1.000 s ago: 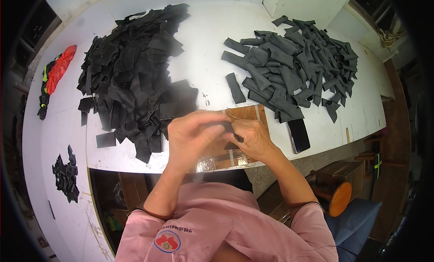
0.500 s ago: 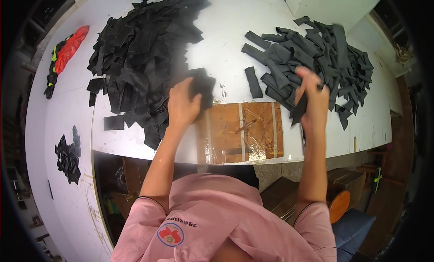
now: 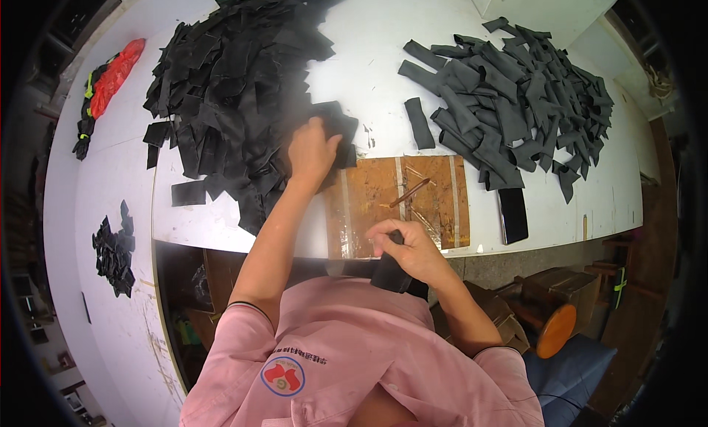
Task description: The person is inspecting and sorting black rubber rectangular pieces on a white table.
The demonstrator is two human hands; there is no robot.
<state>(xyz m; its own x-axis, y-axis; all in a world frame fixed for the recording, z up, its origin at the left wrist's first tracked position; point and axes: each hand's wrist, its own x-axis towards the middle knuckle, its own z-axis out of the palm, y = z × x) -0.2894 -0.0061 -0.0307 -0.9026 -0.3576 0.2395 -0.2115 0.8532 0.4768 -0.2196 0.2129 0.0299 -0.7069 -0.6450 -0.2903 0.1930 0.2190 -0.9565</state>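
**A:** What is nearest?

**B:** A person in a pink short-sleeved shirt (image 3: 339, 353) sits or stands at a white worktop (image 3: 361, 66). The right hand (image 3: 405, 248) is just off its near edge, a black fabric strip (image 3: 391, 276) in its grip.

**A:** How firm is that grip?

**B:** Closed, with the fingers curled and the strip pinched between thumb and fingers. A short part shows above the hand; the longer part hangs below, in front of the shirt.

**A:** And on the worktop?

**B:** At the near edge lies a brown panel (image 3: 363, 198) banded with pale tape, a slim brown stick (image 3: 410, 193) slanting across it. A dark smartphone (image 3: 513, 216) lies to the right.

**A:** The left hand (image 3: 311, 153)?

**B:** Beyond the panel's left corner, touching the near right side of a heap of flat black fabric pieces (image 3: 228, 80). Its thumb stands apart from the forefinger; the other fingertips are hidden, so whether that grip pinches a piece, I cannot tell.

**A:** Farther back?

**B:** On the right, well apart from that heap, spreads a pile of dark grey fabric tubes (image 3: 509, 95). At far left lies a crumpled red plastic bag (image 3: 118, 79).
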